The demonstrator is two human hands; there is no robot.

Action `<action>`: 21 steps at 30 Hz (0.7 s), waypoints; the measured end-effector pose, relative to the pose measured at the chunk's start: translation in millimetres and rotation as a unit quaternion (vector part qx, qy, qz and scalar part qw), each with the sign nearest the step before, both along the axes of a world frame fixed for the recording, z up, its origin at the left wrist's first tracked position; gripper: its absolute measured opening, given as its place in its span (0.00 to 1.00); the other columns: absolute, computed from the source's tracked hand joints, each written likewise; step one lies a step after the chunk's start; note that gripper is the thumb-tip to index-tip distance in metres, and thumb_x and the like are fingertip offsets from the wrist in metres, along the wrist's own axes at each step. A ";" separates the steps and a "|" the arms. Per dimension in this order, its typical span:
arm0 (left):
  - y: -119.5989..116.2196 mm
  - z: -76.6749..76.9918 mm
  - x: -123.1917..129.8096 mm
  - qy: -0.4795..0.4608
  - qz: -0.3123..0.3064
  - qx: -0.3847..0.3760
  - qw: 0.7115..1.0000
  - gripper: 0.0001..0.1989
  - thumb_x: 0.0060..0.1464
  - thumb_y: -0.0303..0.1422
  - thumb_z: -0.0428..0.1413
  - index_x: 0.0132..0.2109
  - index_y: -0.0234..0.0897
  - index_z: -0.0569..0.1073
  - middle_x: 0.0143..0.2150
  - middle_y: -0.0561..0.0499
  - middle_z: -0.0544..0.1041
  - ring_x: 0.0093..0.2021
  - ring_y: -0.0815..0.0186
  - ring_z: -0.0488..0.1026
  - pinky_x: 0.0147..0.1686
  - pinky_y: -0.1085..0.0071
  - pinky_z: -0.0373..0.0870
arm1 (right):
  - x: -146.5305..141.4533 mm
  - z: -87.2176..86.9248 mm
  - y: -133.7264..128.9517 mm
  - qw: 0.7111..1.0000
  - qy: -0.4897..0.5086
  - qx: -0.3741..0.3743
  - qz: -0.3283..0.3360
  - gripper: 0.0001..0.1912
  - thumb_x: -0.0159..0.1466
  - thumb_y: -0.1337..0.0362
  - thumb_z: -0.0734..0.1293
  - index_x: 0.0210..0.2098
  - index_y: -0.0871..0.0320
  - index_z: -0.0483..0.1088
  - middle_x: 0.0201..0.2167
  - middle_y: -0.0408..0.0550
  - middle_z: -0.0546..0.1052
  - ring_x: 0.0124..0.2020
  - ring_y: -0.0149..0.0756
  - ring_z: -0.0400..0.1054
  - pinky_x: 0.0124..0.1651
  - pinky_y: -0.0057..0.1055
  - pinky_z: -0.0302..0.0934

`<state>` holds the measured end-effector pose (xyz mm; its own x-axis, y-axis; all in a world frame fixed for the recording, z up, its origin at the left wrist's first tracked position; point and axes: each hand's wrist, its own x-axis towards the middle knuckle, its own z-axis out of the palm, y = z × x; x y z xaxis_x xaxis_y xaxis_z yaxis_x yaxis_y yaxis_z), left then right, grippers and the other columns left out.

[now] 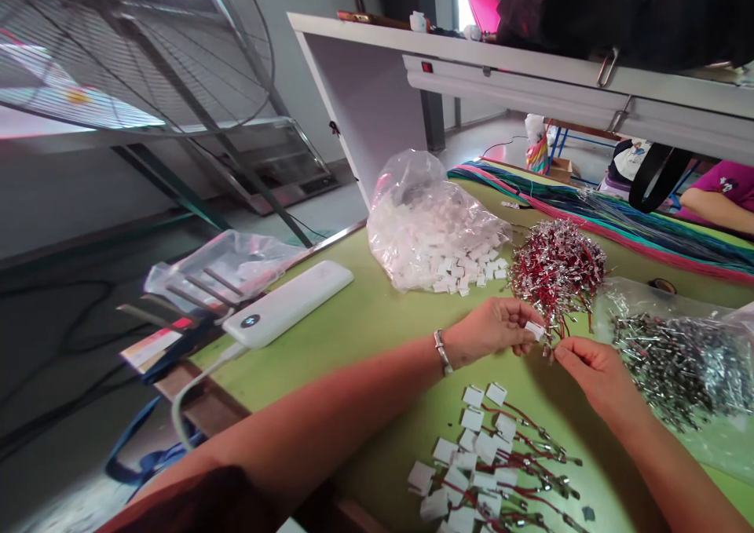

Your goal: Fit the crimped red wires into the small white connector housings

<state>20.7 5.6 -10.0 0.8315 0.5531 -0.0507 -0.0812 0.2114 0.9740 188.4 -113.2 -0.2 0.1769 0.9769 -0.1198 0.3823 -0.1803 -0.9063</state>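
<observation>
My left hand is closed, pinching a small white plastic connector housing between thumb and fingers. Close beside it, my right hand is pinched on a short red wire with a metal terminal, near the housing. Just behind both hands rises a heap of short red wires with silver terminals. In front of my hands lie several white housings with red wires attached, their terminal ends pointing right. Whether the wire in my right hand touches the housing I cannot tell.
A clear bag of white housings spills onto the green table. Right lies a bag of metal terminals; long coloured wires run behind. A white power bank with a cable lies left, near a large fan.
</observation>
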 end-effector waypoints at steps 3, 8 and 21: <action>-1.2 0.7 -0.8 -0.028 -0.011 -0.008 1.000 0.08 0.47 0.26 0.61 0.37 0.33 0.73 0.25 0.55 0.75 0.24 0.75 0.71 0.26 0.76 0.67 | -3.5 0.2 -0.2 0.992 0.104 -0.067 -0.006 0.16 0.58 0.50 0.65 0.24 0.57 0.69 0.12 0.34 0.54 0.16 0.25 0.45 0.19 0.25 0.40; -3.5 3.8 -0.8 -0.053 -0.012 0.008 0.998 0.06 0.47 0.24 0.61 0.35 0.32 0.74 0.27 0.56 0.75 0.25 0.76 0.71 0.29 0.77 0.68 | -5.7 0.8 -0.8 0.941 0.298 -0.160 0.025 0.17 0.51 0.50 0.69 0.21 0.57 0.63 0.09 0.29 0.49 0.12 0.21 0.37 0.15 0.24 0.35; 0.3 15.6 -6.5 -0.043 -0.042 0.099 0.993 0.04 0.48 0.23 0.60 0.34 0.33 0.75 0.30 0.52 0.77 0.29 0.74 0.72 0.35 0.75 0.71 | -5.3 1.0 -2.3 0.898 0.389 -0.197 0.061 0.15 0.54 0.56 0.68 0.21 0.56 0.61 0.09 0.28 0.46 0.11 0.20 0.35 0.12 0.22 0.35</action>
<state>14.2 5.9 5.6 0.8719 0.4736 0.1242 -0.1552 0.0267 0.9875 183.1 -115.5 0.8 -0.2159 0.8384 -0.5004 -0.3001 -0.5447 -0.7831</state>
